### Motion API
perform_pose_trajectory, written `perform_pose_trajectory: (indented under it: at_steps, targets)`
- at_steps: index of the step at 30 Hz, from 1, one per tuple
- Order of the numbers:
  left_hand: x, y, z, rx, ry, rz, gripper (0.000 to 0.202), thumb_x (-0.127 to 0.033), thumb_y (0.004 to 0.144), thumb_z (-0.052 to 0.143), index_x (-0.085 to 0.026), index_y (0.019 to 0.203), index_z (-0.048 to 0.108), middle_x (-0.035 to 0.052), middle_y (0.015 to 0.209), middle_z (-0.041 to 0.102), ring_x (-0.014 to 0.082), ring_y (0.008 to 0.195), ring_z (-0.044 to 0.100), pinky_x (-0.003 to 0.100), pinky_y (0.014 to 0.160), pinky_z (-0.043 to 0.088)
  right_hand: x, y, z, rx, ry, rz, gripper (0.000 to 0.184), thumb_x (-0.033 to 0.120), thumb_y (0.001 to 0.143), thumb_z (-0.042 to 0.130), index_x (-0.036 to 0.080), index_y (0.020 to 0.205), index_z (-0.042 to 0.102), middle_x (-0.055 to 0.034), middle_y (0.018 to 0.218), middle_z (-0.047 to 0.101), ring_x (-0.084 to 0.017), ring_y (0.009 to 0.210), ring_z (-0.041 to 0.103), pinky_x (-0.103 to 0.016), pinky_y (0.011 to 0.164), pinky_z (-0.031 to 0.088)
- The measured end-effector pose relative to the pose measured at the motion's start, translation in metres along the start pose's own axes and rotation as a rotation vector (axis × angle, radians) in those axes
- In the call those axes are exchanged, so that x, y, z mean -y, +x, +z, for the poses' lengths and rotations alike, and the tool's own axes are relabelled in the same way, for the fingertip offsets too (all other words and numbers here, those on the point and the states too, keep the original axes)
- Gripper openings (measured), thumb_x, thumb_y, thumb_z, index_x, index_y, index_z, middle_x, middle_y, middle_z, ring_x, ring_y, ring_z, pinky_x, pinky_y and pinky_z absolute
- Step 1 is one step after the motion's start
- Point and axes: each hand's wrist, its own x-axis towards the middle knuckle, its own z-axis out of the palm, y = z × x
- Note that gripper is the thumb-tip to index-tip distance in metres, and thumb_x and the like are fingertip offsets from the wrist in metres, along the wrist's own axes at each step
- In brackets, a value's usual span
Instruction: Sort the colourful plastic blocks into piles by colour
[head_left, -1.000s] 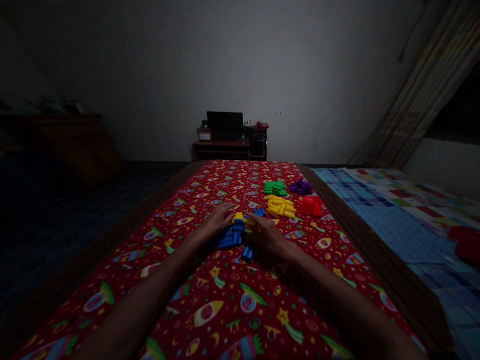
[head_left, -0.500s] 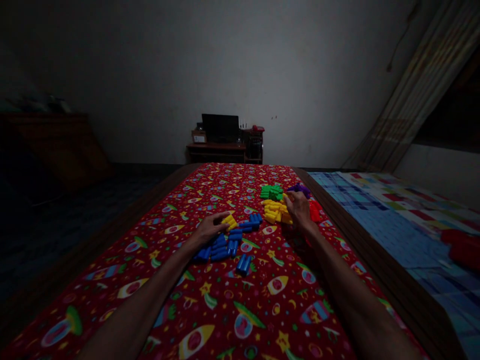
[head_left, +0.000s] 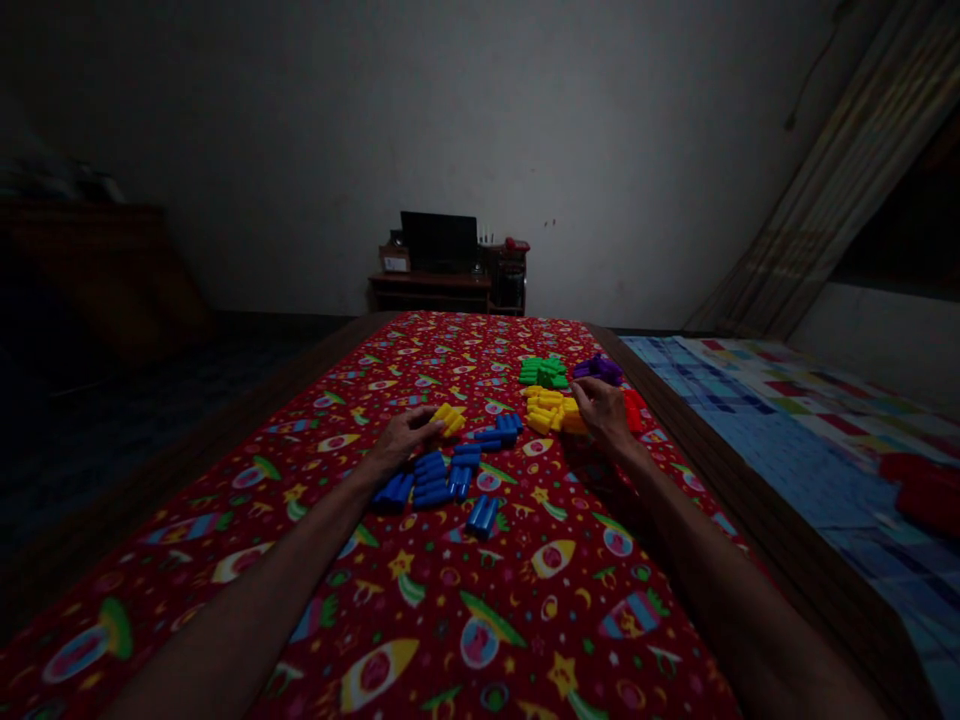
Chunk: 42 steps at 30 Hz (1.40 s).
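Yellow plastic blocks [head_left: 448,419] lay at the left hand [head_left: 403,440], fingers spread, nothing held; the right hand [head_left: 604,415], loosely curled, rested by the yellow heap [head_left: 544,410], grip unclear (colours heaped apart on the red printed cloth [head_left: 525,620]).

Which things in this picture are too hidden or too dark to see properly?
Head view, red blocks: the right hand covers part of the pile, so they can't be counted.
Head view, red thing on the bedspread: the picture's right edge cuts it off, so I can't tell what it is.
Head view, dark furniture: too dim to make out its shape or what sits on top.
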Motion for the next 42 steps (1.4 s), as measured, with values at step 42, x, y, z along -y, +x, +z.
perform_pose_trajectory:
  at_steps: [42]
  targets:
    - [0.001, -0.011, 0.017, -0.014, 0.137, 0.081, 0.064, -0.075, 0.067, 0.056, -0.017, 0.085, 0.073, 0.0054, 0.074, 0.075, 0.0252, 0.073, 0.070, 0.034, 0.070, 0.054, -0.008, 0.000, -0.003, 0.334, -0.378, -0.275, 0.021, 0.021, 0.091, 0.049, 0.015, 0.093, 0.069, -0.0120, 0.095, 0.066, -0.021, 0.086, 0.057, -0.027, 0.071, 0.041]
